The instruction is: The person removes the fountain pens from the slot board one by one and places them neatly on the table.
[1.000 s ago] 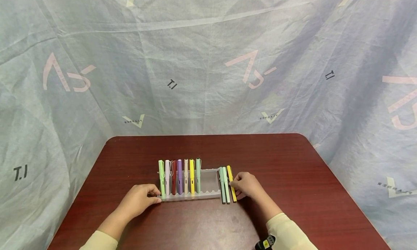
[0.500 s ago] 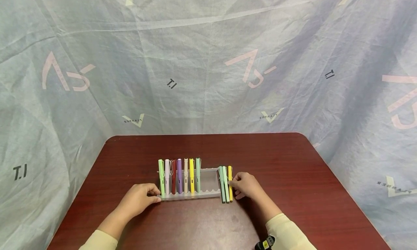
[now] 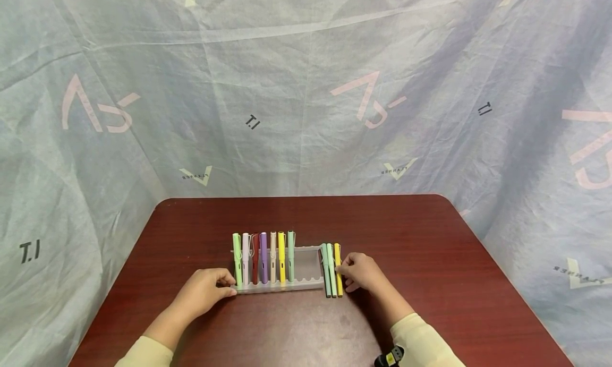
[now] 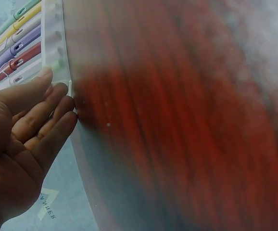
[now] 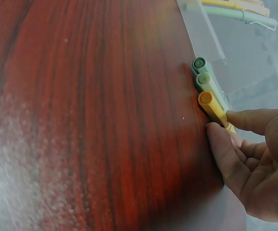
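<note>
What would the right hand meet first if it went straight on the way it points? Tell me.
The yellow pen, which the right hand touches now. Beyond it, the light green pen looks next in line, though the gap between them is hard to judge.

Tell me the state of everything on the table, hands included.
Rack: seven pens in, right part unfilled
Racked pens: lying across it, capped
Two green pens: loose, right of the rack
Loose yellow pen: beside them, pinched
Left hand: holding the rack's left end
Right hand: pinching that yellow pen
</note>
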Demonstrator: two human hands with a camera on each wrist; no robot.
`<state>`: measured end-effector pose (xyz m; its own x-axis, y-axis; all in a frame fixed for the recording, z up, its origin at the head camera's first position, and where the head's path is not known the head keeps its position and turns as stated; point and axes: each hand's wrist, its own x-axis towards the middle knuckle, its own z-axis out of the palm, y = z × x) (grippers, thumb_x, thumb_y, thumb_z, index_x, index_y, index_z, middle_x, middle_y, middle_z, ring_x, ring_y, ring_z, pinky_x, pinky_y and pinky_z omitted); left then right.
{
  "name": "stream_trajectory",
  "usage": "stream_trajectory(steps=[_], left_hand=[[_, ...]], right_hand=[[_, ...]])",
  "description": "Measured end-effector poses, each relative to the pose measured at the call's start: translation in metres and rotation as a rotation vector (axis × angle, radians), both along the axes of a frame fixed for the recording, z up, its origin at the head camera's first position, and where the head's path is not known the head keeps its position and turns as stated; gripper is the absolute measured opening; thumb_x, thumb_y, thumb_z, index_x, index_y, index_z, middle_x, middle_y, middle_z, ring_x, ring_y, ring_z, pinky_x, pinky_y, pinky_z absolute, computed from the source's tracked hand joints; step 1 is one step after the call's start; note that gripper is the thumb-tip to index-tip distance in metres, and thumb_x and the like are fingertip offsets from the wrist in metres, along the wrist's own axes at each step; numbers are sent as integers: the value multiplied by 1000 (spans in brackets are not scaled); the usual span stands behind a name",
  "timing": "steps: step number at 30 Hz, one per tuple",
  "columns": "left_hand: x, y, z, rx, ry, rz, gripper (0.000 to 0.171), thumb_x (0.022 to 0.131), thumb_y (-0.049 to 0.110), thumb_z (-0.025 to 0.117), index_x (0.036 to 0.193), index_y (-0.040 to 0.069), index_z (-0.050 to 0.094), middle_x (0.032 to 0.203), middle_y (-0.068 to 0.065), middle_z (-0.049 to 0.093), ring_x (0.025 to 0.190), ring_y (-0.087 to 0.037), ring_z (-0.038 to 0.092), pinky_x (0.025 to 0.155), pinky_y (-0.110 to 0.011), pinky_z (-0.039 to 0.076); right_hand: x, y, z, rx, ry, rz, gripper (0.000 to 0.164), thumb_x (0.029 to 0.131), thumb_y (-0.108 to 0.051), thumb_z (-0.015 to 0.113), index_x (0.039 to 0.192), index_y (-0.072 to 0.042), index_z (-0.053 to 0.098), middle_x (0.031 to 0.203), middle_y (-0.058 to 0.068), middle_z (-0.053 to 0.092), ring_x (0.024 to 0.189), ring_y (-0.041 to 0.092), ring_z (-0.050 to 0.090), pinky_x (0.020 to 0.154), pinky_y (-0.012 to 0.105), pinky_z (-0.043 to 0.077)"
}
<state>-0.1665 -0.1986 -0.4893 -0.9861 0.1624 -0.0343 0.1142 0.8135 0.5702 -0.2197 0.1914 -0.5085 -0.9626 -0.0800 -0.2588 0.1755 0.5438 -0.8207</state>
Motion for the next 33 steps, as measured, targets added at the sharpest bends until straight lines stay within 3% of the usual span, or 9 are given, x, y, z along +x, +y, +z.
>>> stream_trajectory(steps=[7, 11, 14, 21, 26, 30, 33], left_hand=[[-1, 1, 0, -5, 10, -7, 13, 80, 21, 81, 83, 27, 70, 80, 14, 66, 78, -5, 59, 75, -33, 51], [-1, 1, -1, -6, 5, -7, 13, 80, 22, 81, 83, 27, 70, 81, 14, 66, 79, -5, 60, 75, -33, 51], [-1, 1, -2, -9, -1, -4, 13, 80, 22, 81, 83, 28, 70, 81, 15, 66, 79, -5, 60, 75, -33, 51], [0, 1, -1, -10, -7, -4, 13, 80, 22, 81, 83, 28, 69, 80, 15, 66, 78, -5, 59, 75, -33, 51], [1, 1, -1, -7, -12, 0, 13, 80, 22, 81, 83, 28, 70, 80, 14, 66, 78, -5, 59, 75, -33, 51], [1, 1, -1, -3, -14, 0, 13, 80, 22, 81, 84, 27, 70, 81, 14, 66, 79, -5, 60, 75, -33, 51], [1, 1, -1, -2, -10, 1, 13, 80, 22, 81, 84, 27, 70, 81, 14, 66, 79, -5, 60, 75, -33, 51]], right_hand=[[0, 4, 6, 33, 11, 22, 25, 91, -20, 70, 82, 1, 61, 76, 13, 61, 62, 22, 63, 53, 35, 57], [-4, 6, 15, 84, 52, 17, 30, 94, -29, 67, 83, -1, 64, 72, 13, 62, 61, 21, 63, 52, 33, 57], [-5, 3, 22, 59, 105, 31, 28, 95, -31, 65, 92, -3, 67, 77, 14, 64, 65, 22, 64, 58, 33, 57], [-2, -12, 30, -80, 255, 220, 25, 97, -24, 63, 104, -2, 71, 88, 15, 71, 83, 31, 68, 73, 37, 58], [2, -30, 26, -31, 304, 352, 32, 97, -34, 63, 113, -8, 72, 100, 3, 73, 90, 21, 70, 77, 30, 55], [4, -46, 21, -20, 290, 385, 37, 96, -38, 62, 120, -11, 70, 109, 0, 72, 93, 16, 69, 78, 31, 54], [3, -58, 17, -86, 246, 377, 37, 96, -37, 63, 120, -9, 69, 105, 6, 73, 90, 21, 71, 75, 35, 56]])
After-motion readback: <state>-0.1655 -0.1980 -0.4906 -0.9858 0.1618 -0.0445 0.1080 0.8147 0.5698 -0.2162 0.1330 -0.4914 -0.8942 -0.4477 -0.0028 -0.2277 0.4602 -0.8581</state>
